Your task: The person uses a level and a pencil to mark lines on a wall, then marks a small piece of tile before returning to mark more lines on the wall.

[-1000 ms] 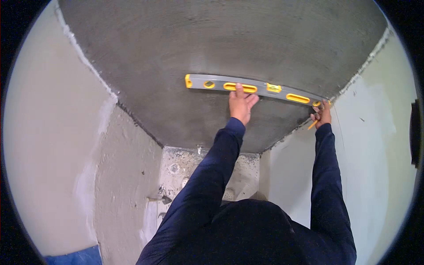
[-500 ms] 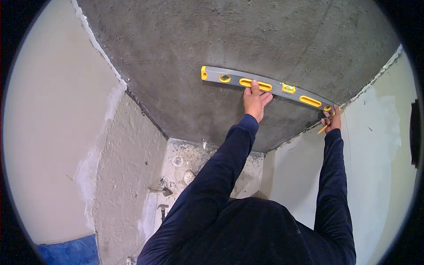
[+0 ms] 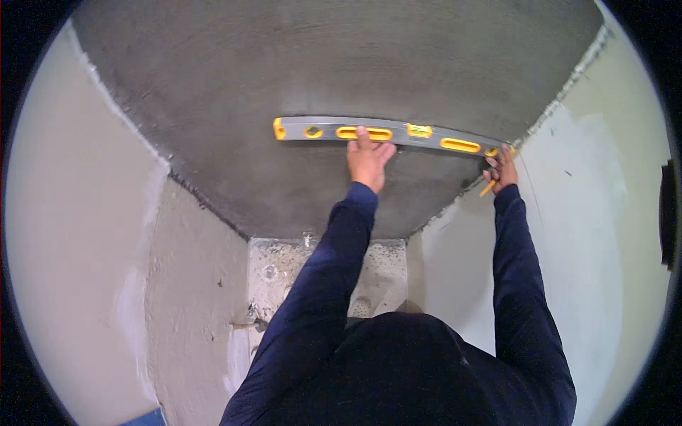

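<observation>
A long grey spirit level (image 3: 400,133) with yellow end caps and yellow-rimmed openings lies against the dark grey wall (image 3: 320,64), close to horizontal. My left hand (image 3: 367,162) holds it near the middle, thumb on its face at the long slot and other fingers at the lower edge. At the level's right end, by the wall corner, my right hand (image 3: 504,170) has its fingers around the end. An orange-yellow pencil (image 3: 487,188) pokes out below those same fingers. The bubble's position is too small to read.
Pale side walls (image 3: 106,234) with patched plaster stand left and right, meeting the grey wall along rough white edges. Below, a speckled, dirty floor (image 3: 387,266) holds a round perforated piece (image 3: 361,307) and a wooden-handled tool (image 3: 245,325), partly behind my left arm.
My view has shifted, so the level and both hands appear further left, and the level looks flatter. Both hands keep their places on it. The hammer on the floor is now out of sight.
</observation>
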Tool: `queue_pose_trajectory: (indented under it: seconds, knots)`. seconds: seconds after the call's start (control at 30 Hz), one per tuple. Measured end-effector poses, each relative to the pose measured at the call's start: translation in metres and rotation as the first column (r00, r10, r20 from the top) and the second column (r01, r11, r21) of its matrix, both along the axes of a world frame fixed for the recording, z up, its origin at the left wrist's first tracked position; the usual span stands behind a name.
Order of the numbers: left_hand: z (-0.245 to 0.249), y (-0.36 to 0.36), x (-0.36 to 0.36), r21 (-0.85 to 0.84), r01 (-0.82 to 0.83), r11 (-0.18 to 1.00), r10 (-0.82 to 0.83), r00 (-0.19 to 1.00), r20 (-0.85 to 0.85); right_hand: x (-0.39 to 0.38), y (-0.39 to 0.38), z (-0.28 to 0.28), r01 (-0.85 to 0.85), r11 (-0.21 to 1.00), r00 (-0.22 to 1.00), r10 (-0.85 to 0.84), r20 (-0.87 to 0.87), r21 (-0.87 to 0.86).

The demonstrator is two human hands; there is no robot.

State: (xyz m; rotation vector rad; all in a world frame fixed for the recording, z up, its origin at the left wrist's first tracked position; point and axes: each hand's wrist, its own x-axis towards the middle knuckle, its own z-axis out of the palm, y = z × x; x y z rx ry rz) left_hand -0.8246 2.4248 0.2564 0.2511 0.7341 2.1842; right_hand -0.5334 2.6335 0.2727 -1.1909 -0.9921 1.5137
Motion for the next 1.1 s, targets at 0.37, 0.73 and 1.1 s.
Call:
queue_pose_trajectory:
  seconds: [0.37,0.73,1.1]
  knots:
    - [0.005,-0.001,0.001,-0.022,0.004,1.0,-0.005,0.999,-0.045,-0.008,-0.013,0.015,0.037,0.999,0.999,-0.037,-0.007,-0.021]
    - [-0.001,0.002,-0.002,0.013,0.009,1.0,-0.008,0.999,-0.047,-0.008,-0.011,0.012,0.074,0.997,0.997,-0.074,-0.014,-0.019]
    - [0.001,-0.001,-0.002,0.016,0.024,1.0,-0.024,0.999,-0.04,-0.008,-0.013,0.012,0.059,0.998,0.998,-0.059,-0.008,0.014]
